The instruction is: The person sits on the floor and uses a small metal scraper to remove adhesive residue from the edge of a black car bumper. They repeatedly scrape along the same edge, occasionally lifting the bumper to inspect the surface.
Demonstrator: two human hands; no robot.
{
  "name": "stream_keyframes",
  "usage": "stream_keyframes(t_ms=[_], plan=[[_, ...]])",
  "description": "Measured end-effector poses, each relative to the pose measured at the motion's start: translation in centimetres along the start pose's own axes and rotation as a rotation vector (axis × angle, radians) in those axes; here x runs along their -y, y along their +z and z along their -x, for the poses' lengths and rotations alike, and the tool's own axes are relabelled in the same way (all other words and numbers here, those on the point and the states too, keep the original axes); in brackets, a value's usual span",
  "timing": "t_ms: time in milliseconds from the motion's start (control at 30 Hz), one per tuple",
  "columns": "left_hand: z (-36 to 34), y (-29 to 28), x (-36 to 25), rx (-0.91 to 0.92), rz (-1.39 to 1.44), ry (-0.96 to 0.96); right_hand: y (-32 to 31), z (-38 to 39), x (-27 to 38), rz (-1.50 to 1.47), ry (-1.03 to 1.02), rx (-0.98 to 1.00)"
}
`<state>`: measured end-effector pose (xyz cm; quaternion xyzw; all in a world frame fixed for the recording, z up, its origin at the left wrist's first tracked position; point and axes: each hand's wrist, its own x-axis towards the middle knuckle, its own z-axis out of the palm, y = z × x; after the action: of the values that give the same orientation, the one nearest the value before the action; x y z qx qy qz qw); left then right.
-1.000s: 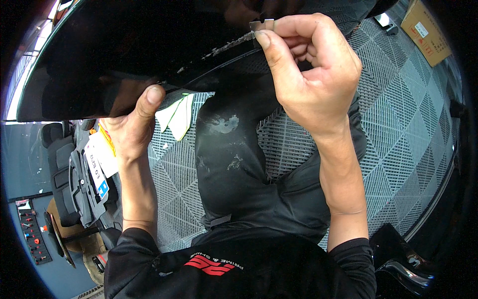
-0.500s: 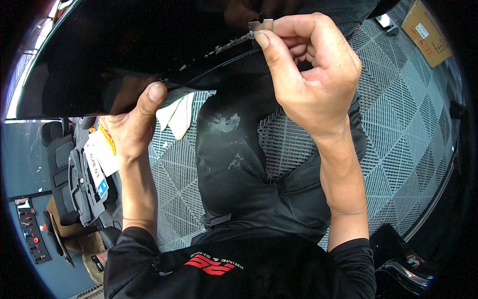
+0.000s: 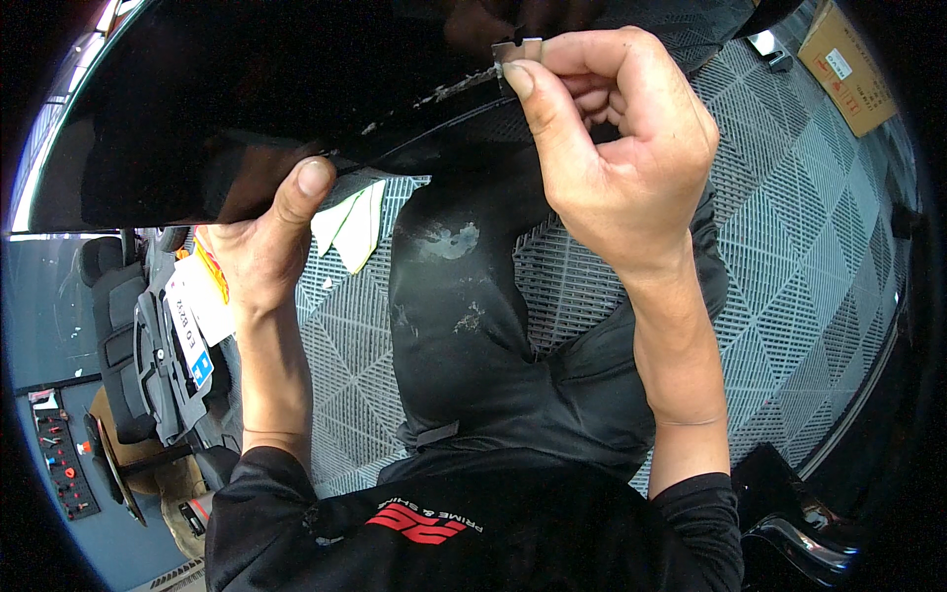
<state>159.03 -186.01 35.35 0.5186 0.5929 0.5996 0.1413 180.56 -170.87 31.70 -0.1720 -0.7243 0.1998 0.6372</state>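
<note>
A glossy black car panel (image 3: 197,109) spans the upper left and reflects my hands. Between thumb and index finger, my right hand (image 3: 626,148) pinches a small metal razor blade (image 3: 516,51), its other fingers curled in. The blade sits against the panel at the upper end of a pale, rough streak of residue (image 3: 459,89), which runs down to the left in broken bits. My left hand (image 3: 264,237) grips the panel's lower edge, thumb on the glossy face; its other fingers are mostly hidden behind the edge.
Below the panel, a pale green-white cloth (image 3: 353,227) lies near my knee on grey grid floor tiles (image 3: 779,296). A cardboard box (image 3: 846,67) stands at the upper right. Dark car seats (image 3: 123,326) and a number plate (image 3: 189,321) are at left.
The view has shifted very slightly. Both hands keep their grips, and the blade stays at almost the same spot on the streak.
</note>
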Motion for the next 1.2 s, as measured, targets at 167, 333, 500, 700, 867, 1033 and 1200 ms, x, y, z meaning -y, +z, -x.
stream_keyframes(t_ms=[167,333,500,700,867,1033,1200], plan=[[0.1,0.2,-0.5,-0.013,-0.019,0.003,0.4,0.0,0.4,0.009,-0.016,-0.006],[0.4,-1.9,0.5,0.114,-0.1,-0.071,0.5,0.0,0.8,0.025,-0.024,-0.004],[0.0,0.0,-0.3,0.028,-0.026,0.019,0.8,0.2,0.4,0.037,-0.073,-0.026],[0.0,-0.5,-0.2,0.076,-0.007,0.048,0.8,0.1,0.4,0.024,-0.07,-0.014],[0.2,-0.2,-0.2,0.061,0.008,0.005,0.9,0.2,0.4,0.019,-0.074,-0.013],[0.2,-0.4,-0.3,0.048,-0.01,0.011,1.0,0.1,0.4,0.004,-0.071,-0.006],[0.1,-0.4,-0.3,0.054,-0.038,0.012,0.9,0.0,0.5,0.004,-0.068,0.007]])
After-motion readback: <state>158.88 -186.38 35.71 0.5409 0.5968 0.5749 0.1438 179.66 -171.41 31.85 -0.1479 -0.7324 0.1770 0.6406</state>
